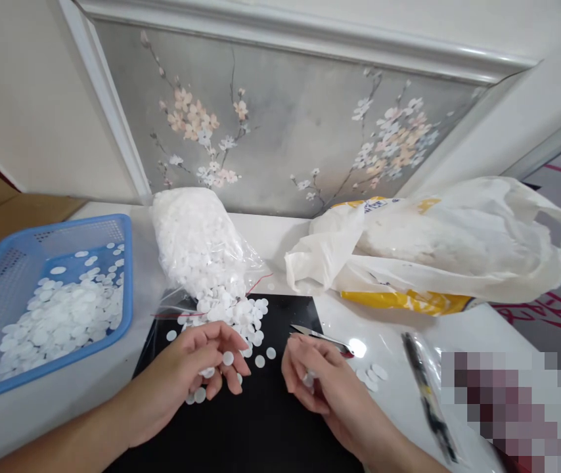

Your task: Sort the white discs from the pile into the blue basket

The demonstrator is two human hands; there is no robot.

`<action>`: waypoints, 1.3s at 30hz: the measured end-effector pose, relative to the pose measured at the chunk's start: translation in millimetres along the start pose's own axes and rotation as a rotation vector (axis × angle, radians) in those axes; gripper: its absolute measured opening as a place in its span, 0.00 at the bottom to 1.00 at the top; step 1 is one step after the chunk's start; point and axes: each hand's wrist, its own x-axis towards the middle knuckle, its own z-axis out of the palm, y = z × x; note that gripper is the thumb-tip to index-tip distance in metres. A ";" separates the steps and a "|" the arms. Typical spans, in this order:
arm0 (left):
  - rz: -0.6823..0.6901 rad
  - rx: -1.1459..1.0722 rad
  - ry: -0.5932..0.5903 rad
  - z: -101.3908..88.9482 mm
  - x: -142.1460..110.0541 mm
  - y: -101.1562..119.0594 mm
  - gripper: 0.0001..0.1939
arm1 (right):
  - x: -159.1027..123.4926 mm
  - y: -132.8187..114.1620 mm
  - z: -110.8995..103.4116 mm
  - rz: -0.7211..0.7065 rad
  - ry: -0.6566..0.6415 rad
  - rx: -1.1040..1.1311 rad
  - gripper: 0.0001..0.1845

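Holding: two hands, left and right, curled | discs: several each | basket: one

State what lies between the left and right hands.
Loose white discs lie on the black mat between the left hand and the right hand, as the head view shows.

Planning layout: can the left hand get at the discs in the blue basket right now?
Probably yes: the blue basket is open-topped, left of the left hand, nothing visible between; the loose discs in its fingers may hinder a grab.
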 end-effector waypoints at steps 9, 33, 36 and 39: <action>0.095 0.171 0.144 -9.9 5.9 -0.2 0.12 | 7.1 18.2 -17.5 -0.601 0.159 -1.184 0.08; 0.721 1.570 0.244 -4.0 9.5 -28.7 0.10 | 10.6 13.9 -7.2 -0.466 0.180 -0.987 0.10; 0.675 1.508 0.262 -0.8 8.1 -24.0 0.10 | 7.2 10.1 -2.0 -0.308 0.159 -0.793 0.14; 0.472 1.257 0.279 4.2 5.5 -15.6 0.09 | 5.0 8.3 0.7 -0.209 0.122 -0.670 0.16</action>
